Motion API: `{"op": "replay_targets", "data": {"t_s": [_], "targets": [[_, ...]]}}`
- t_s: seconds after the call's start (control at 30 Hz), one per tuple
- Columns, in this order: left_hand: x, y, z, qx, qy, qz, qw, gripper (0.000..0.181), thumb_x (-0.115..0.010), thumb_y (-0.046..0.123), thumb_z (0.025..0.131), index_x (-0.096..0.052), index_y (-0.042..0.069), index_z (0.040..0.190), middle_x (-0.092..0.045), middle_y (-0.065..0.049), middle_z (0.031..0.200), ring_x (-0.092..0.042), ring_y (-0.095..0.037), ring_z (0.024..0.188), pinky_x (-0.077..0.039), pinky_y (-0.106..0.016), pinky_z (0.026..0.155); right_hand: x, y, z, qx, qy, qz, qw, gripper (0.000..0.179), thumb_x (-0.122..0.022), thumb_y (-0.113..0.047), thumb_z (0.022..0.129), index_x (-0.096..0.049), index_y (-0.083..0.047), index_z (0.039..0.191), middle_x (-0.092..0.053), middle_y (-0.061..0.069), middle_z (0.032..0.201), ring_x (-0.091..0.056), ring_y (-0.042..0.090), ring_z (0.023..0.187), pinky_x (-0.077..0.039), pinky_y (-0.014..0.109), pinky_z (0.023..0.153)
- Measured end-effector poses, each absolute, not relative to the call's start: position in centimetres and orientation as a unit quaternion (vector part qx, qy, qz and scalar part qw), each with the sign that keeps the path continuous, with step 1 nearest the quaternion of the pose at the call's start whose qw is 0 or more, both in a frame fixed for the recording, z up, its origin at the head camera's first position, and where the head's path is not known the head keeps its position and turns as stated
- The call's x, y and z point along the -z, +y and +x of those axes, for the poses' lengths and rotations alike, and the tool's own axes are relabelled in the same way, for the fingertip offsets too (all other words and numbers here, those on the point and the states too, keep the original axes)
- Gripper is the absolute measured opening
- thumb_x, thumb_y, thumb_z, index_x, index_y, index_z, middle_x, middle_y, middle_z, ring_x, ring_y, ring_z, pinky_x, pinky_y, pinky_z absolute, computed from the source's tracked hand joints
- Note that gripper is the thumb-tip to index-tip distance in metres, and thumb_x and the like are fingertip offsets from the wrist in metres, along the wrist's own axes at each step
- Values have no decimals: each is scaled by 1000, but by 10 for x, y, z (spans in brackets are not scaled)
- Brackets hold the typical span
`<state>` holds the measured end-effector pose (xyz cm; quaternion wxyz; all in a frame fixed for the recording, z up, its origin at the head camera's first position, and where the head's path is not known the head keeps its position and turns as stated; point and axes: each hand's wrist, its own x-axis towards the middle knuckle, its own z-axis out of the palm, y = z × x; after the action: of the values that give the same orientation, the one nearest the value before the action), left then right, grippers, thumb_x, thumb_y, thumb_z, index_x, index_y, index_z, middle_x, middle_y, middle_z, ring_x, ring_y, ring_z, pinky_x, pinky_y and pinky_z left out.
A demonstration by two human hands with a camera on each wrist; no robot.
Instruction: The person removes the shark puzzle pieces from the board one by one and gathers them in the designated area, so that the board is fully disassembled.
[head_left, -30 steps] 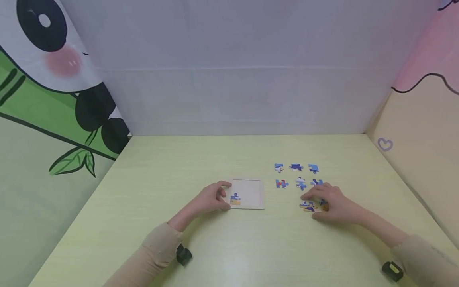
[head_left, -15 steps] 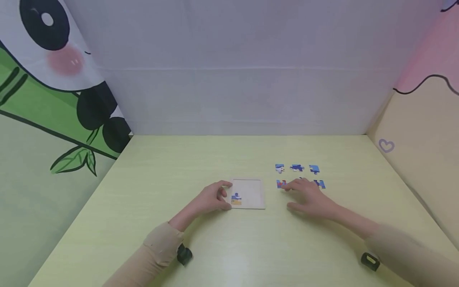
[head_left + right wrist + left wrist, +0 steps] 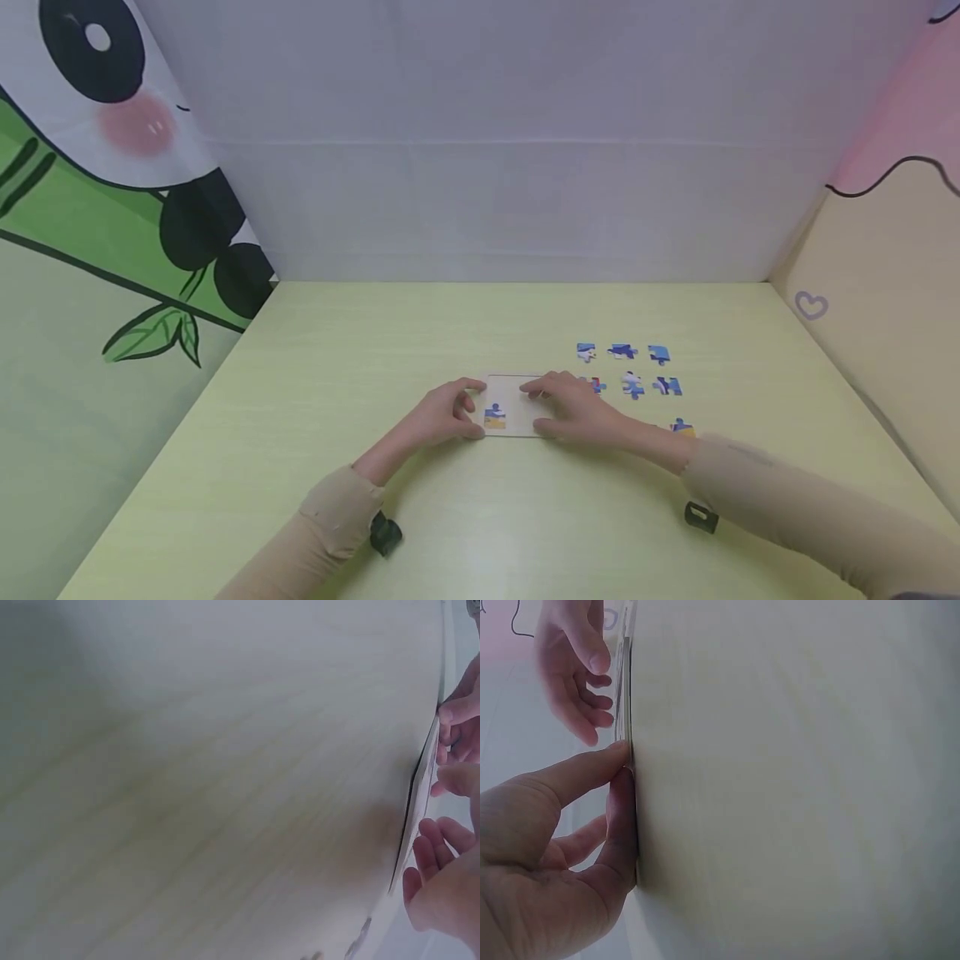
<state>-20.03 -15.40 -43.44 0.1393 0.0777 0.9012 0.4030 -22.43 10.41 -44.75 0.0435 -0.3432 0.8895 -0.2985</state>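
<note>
A white square puzzle tray (image 3: 517, 406) lies flat on the table. One blue-and-yellow puzzle piece (image 3: 495, 417) sits in its lower left corner. My left hand (image 3: 444, 412) holds the tray's left edge between thumb and index finger. Over the tray's right part hovers my right hand (image 3: 581, 410), thumb and fingers apart; no piece shows between them. In the left wrist view, the right hand (image 3: 570, 667) is near the tray's far end, its fingers bent loosely. The right hand covers the tray's right edge in the head view.
Loose puzzle pieces lie in rows right of the tray: a back row with a dark blue piece (image 3: 622, 352), a middle row with a blue-and-white piece (image 3: 632, 386), and a blue-and-yellow piece (image 3: 682, 427) nearer, partly behind the right forearm. A fabric wall (image 3: 517, 208) stands behind the table.
My right hand has moved left from the nearest loose pieces, across the middle row, to above the tray. My left hand and the tray have stayed in place.
</note>
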Motion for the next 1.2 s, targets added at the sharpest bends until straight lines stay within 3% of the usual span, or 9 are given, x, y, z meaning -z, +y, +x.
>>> {"op": "replay_targets", "data": {"t_s": [0.43,0.53,0.63,0.77,0.93,1.2], "targets": [[432,-159,-203,-343,922,120,134,69,-86,18,74,-55,13,135,-60,-5,99,-55,-15,80,-45,-27,71,453,74,-230,284,881,-370,81,45,-75,-22,87,-63,-23,130,-62,-2,127,-52,18,119,-36,47,98],[433,-164,-206,-295,940,134,106,67,-89,27,71,-60,21,130,-57,-8,113,-51,-23,99,-45,-38,85,450,71,-231,276,882,-370,95,44,-75,-22,87,-64,-25,129,-61,-1,128,-51,20,122,-36,50,99],[434,-169,-208,-254,952,151,76,63,-90,37,68,-62,30,124,-46,-10,140,-40,-32,123,-39,-53,100,446,69,-232,272,883,-368,108,44,-75,-23,87,-64,-26,129,-61,-1,130,-50,20,122,-36,51,100],[432,-172,-208,-249,951,172,68,60,-88,40,69,-61,30,121,-31,-4,162,-31,-39,136,-28,-64,106,443,69,-232,284,876,-370,122,44,-74,-20,88,-63,-22,130,-60,1,133,-49,22,125,-35,54,104],[431,-173,-208,-262,946,176,72,57,-88,39,70,-61,27,119,-37,-2,159,-33,-38,136,-25,-62,107,448,66,-233,308,866,-376,116,44,-74,-15,86,-63,-15,128,-64,0,128,-54,20,121,-37,47,110],[434,-174,-206,-262,949,166,66,58,-88,35,70,-63,25,121,-52,2,149,-38,-33,130,-30,-60,106,451,56,-232,359,858,-346,125,42,-80,-15,81,-65,-9,120,-67,-1,109,-57,12,100,-48,28,93]]}}
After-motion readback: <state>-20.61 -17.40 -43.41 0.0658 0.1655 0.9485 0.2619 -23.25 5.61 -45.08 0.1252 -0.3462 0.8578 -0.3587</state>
